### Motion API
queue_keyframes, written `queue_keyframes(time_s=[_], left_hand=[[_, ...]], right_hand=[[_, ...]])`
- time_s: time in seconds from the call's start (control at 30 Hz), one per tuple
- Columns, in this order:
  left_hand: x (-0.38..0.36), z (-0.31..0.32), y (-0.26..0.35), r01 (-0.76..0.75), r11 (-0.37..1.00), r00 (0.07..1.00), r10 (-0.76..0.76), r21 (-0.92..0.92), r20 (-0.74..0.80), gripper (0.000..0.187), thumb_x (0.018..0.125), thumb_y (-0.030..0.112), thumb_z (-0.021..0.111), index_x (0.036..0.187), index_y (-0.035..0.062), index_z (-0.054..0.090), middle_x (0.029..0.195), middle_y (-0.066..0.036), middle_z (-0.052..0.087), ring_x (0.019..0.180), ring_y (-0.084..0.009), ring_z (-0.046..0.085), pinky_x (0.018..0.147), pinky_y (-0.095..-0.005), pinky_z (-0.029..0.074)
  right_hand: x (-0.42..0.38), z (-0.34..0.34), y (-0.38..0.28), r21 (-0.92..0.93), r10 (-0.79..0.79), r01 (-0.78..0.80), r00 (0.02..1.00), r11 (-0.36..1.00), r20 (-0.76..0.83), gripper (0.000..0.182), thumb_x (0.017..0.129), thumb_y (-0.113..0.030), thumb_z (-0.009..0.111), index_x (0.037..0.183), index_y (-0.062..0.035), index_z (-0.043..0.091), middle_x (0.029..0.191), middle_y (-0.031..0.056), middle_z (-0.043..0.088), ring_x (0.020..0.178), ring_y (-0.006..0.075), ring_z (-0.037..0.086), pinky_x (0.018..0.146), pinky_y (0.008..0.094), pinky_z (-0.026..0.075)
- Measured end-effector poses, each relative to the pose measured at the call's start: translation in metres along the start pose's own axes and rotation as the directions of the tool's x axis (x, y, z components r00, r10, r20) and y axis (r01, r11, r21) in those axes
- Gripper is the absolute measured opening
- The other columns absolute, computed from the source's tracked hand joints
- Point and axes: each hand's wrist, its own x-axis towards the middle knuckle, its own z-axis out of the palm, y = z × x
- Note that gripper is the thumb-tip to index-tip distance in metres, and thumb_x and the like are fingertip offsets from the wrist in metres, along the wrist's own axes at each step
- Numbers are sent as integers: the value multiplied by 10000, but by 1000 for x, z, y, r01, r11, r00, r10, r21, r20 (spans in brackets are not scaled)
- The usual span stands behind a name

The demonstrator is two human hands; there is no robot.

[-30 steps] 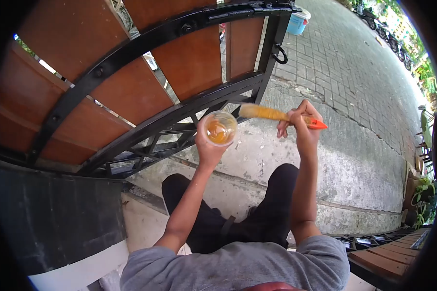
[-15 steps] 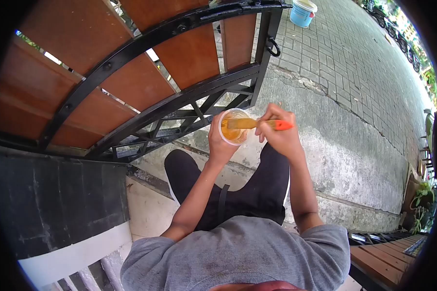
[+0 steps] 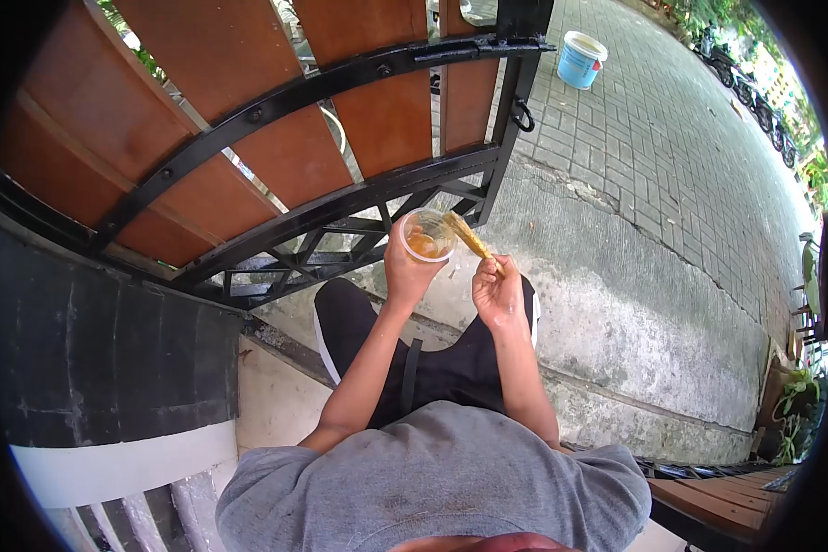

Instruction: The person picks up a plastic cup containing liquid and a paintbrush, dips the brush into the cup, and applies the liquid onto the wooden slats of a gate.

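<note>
My left hand point(image 3: 407, 274) is wrapped round a clear plastic cup point(image 3: 442, 227), tilted so that its open top faces me. Orange-brown varnish-like liquid point(image 3: 422, 244) lies in the bottom of the cup. In my closed right hand point(image 3: 499, 293) is a paintbrush point(image 3: 470, 236), its bristles coated yellowish brown. The brush slants up and left, with its tip close beside the cup's right rim. My fingers and palm hide most of its handle. Beyond both hands stands a gate point(image 3: 377, 170) with reddish-brown wooden slats in a black metal frame.
A light blue bucket point(image 3: 580, 63) stands on the paving bricks point(image 3: 644, 138) at the upper right. Rough concrete point(image 3: 607, 285) slopes on my right. A dark wall point(image 3: 120, 350) is at my left, and wooden slats point(image 3: 722, 497) lie at the lower right.
The brush has come out of the cup to its right rim and turned edge-on. My right hand has moved left and down, palm turned up; the cup has shifted slightly left.
</note>
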Motion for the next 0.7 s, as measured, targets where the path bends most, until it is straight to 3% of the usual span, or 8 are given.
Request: queue_keyframes(time_s=[0.1,0.2,0.27,0.33,0.37,0.53,0.7], left_hand=[[-1,-6,-7,142,989,989,-143,-47,-28,706,622,48,879,1219,30,504,1064,-104,624,994,-212,629,874,-330,515],[-5,-20,-17,129,991,990,-131,-38,-52,718,625,42,877,1231,27,493,1066,-95,620,994,-193,622,880,-321,510],[-16,-31,-40,104,992,993,-108,-73,-54,748,645,6,863,1275,28,461,1065,-90,596,988,-173,598,861,-309,518],[-26,-49,-55,93,995,994,-95,-46,-59,752,649,-7,857,1282,24,453,1067,-92,595,994,-169,593,864,-306,519],[-33,-57,-66,153,985,986,-158,-84,-49,755,647,-9,859,1282,20,452,1074,-88,592,1009,-167,589,876,-302,519],[-58,-98,-101,266,957,958,-275,-113,-79,767,644,-15,859,1291,25,449,1109,-88,595,1046,-169,590,908,-304,514],[-82,-115,-136,338,938,934,-345,-79,-95,790,645,-16,854,1311,31,431,1149,-93,598,1091,-176,578,939,-311,502]], right_hand=[[5,22,11,-65,-171,173,984,983,45,121,946,-153,537,934,-37,503,790,81,579,690,148,564,581,249,489],[12,75,17,-192,-436,453,891,871,124,136,954,-170,556,926,-55,488,789,107,600,681,191,596,602,297,506],[42,92,13,-251,-578,664,742,705,340,165,962,-163,570,900,-51,467,792,162,639,662,248,648,610,344,519],[68,121,7,-247,-662,804,588,541,465,186,967,-126,568,876,-41,430,785,211,660,635,275,679,589,353,528],[79,137,4,-231,-683,850,520,474,513,187,970,-113,563,879,-34,420,784,216,663,639,276,685,580,346,532],[119,171,1,-190,-678,960,278,203,680,191,994,-122,543,893,-37,406,806,223,671,674,277,695,589,316,543],[113,126,10,-294,-712,940,326,173,622,177,995,-108,531,904,-18,408,812,235,674,690,279,702,600,330,552]])
